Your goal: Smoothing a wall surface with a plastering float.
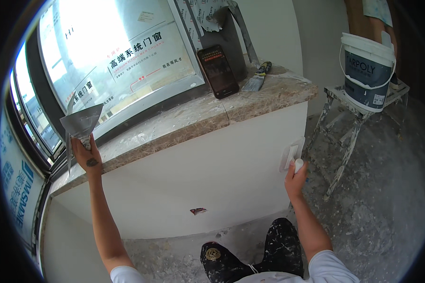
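Your scraper (pixel 83 120), nine o'clock: grey. Your trowel (pixel 292 151), three o'clock: whitish. Your trousers (pixel 282 245), six o'clock: black, flecked white. Bucket (pixel 367 71), two o'clock: slate-blue and white. Sill (pixel 211 119), twelve o'clock: mottled brown, spotted white.

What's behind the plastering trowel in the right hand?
The white wall shows left of the plastering trowel, near the wall's right edge. The trowel and right hand cover whatever lies directly behind them.

Marbled stone windowsill (pixel 264 96); bright window (pixel 127 56) above it; white wall (pixel 212 170) beneath; spattered stool (pixel 336 94) right; stained grey floor (pixel 373 188) below.
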A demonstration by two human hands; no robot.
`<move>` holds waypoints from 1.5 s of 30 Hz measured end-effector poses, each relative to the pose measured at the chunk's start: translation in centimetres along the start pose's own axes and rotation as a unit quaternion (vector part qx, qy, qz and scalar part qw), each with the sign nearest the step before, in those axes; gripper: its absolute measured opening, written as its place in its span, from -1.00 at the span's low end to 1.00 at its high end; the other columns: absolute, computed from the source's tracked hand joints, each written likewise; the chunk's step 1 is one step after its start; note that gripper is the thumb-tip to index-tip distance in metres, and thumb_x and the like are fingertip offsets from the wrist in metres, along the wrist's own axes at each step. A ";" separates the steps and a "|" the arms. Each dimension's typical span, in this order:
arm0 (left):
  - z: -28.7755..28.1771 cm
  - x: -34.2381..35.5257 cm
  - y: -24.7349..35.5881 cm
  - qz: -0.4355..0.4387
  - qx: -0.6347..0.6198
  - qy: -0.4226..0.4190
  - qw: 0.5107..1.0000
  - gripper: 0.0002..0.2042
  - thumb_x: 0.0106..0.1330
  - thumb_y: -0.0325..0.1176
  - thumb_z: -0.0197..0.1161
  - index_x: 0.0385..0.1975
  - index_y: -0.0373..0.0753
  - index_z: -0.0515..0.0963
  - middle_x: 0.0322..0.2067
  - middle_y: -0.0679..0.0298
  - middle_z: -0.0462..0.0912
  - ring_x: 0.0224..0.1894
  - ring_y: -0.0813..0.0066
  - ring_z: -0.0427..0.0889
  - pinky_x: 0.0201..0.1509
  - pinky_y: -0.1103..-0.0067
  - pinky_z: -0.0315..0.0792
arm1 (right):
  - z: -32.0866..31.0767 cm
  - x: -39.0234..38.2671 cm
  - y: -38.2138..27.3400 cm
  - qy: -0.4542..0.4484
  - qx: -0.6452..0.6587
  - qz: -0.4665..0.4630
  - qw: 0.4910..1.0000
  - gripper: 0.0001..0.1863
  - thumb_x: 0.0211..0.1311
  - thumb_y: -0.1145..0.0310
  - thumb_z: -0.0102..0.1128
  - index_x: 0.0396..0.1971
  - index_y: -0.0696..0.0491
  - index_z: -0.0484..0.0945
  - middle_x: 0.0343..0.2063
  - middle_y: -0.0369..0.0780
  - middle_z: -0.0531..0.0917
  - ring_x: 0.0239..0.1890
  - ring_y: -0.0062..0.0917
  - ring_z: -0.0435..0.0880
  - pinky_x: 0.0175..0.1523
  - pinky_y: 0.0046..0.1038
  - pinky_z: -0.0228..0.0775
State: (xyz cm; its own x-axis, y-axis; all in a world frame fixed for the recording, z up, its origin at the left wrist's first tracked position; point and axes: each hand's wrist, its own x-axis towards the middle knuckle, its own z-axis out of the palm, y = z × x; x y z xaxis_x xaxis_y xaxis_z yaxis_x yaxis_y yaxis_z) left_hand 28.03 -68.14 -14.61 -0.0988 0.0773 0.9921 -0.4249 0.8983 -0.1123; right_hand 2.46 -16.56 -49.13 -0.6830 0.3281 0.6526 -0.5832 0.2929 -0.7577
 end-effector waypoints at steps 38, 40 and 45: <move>-0.4 0.4 1.2 0.041 -0.016 -0.011 0.999 -0.68 0.37 -0.36 0.30 -0.01 -0.43 0.48 -0.06 -0.14 0.52 -0.03 -0.23 0.51 0.05 0.18 0.38 | 0.2 -0.1 0.5 0.005 0.031 0.012 0.999 -0.72 0.40 0.29 0.18 -0.11 0.19 0.42 -0.40 0.00 0.64 -0.33 -0.08 0.70 -0.28 -0.22 0.49; -0.4 0.4 1.3 0.045 -0.017 0.006 0.999 -0.68 0.37 -0.37 0.29 0.01 -0.41 0.48 -0.07 -0.13 0.53 -0.03 -0.22 0.52 0.05 0.18 0.39 | 0.2 -0.2 0.3 0.013 0.034 0.007 0.999 -0.73 0.40 0.30 0.18 -0.11 0.18 0.42 -0.40 -0.01 0.64 -0.32 -0.09 0.70 -0.27 -0.23 0.49; -0.7 0.6 1.7 0.057 -0.032 0.000 0.998 -0.71 0.36 -0.39 0.29 -0.03 -0.40 0.48 -0.11 -0.11 0.52 -0.05 -0.19 0.52 0.04 0.18 0.39 | -0.1 -0.2 -0.2 0.015 0.033 0.011 0.999 -0.73 0.41 0.29 0.17 -0.12 0.18 0.42 -0.38 0.00 0.64 -0.31 -0.10 0.70 -0.26 -0.24 0.49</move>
State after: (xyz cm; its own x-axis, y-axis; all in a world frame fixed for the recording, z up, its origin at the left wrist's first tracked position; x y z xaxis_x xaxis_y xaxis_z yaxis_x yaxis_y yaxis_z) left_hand 27.86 -66.25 -14.19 -0.1434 0.1804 0.9731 -0.3517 0.9098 -0.2204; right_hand 2.73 -16.61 -49.08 -0.6838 0.3602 0.6346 -0.5965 0.2251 -0.7704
